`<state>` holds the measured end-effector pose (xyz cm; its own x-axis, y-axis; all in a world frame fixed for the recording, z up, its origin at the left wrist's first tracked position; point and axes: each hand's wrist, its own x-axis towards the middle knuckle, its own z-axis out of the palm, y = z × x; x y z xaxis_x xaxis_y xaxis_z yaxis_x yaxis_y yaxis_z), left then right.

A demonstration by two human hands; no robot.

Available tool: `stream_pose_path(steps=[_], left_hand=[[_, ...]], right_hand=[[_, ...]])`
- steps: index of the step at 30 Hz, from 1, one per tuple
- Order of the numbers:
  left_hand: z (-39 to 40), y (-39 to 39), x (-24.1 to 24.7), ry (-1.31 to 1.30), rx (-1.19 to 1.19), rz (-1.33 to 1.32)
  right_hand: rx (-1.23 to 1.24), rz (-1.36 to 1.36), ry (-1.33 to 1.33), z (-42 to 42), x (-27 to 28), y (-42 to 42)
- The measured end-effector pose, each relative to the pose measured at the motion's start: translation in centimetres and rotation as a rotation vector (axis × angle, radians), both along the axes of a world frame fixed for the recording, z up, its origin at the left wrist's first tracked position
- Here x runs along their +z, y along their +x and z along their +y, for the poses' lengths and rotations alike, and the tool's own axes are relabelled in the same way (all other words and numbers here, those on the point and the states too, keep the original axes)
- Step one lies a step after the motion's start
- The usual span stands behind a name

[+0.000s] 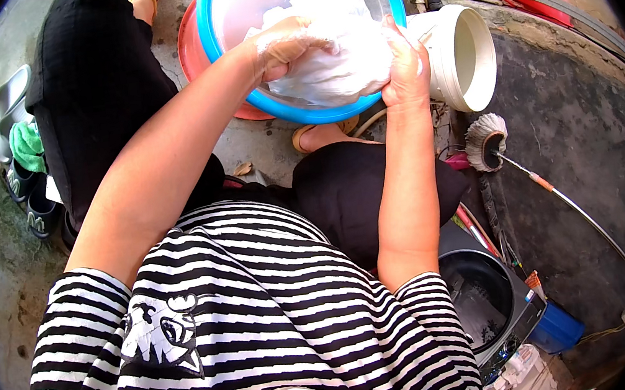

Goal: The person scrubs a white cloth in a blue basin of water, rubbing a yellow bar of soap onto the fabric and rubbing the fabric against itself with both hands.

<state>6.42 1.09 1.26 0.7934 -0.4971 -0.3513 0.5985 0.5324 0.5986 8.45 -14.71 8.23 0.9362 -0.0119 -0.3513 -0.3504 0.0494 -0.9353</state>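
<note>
A white wet cloth is bunched between my two hands over a clear-walled basin with a blue rim. My left hand grips the cloth's left side, with suds on the fingers and wrist. On the cloth's right edge, my right hand is closed with its thumb up and foam on its skin. Cloudy, soapy water shows in the basin behind the cloth. Under the blue-rimmed basin, part of a red basin sticks out at the left.
A white plastic bucket lies on its side at the basin's right. A mop rests on the dark floor. Near my right elbow is a black pan. Slippers and a green cloth are at the left.
</note>
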Motion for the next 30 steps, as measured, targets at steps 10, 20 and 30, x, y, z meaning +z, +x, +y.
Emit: stream_pose_path(steps=[10,20,30], left_hand=[[-0.3,-0.1,-0.1,-0.001,0.039,0.011],[-0.4,-0.1,0.0,0.012,0.039,0.035],[-0.5,-0.1,0.3,-0.011,0.049,0.027]], right_hand=[[-0.005,0.000,0.024,0.0,0.0,0.0],[0.005,-0.001,0.040,0.0,0.2,-0.1],[0.017,0.007,0.049,0.3,0.5,-0.2]])
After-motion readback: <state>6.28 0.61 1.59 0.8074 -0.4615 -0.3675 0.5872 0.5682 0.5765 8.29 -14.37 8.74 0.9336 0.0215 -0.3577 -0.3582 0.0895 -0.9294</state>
